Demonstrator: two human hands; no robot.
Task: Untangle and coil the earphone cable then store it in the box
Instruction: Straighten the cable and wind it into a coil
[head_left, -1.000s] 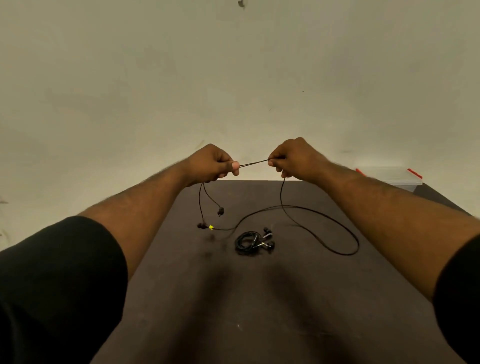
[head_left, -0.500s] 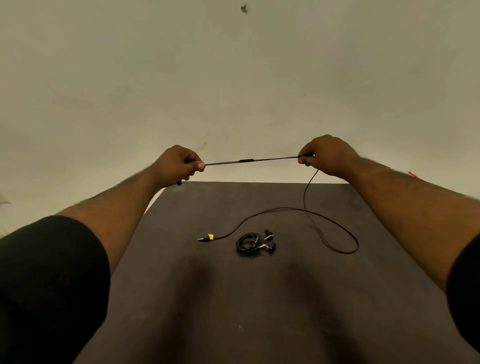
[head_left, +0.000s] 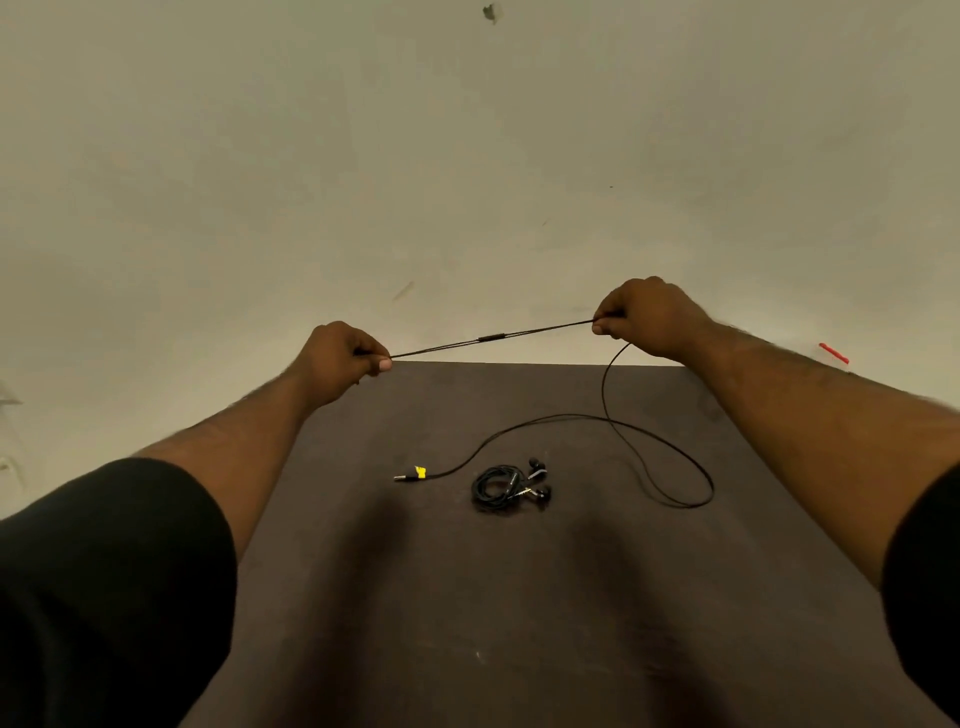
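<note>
Both grips are pinching the earphone cable (head_left: 488, 339) taut above the tabletop (head_left: 467, 623): left hand (head_left: 340, 358), right hand (head_left: 647, 317); its remaining length is trailing down onto the tabletop.

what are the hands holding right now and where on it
Both hold one earphone cable. The left hand and right hand each pinch an end of the taut double-strand stretch; the rest trails to the table.
</note>
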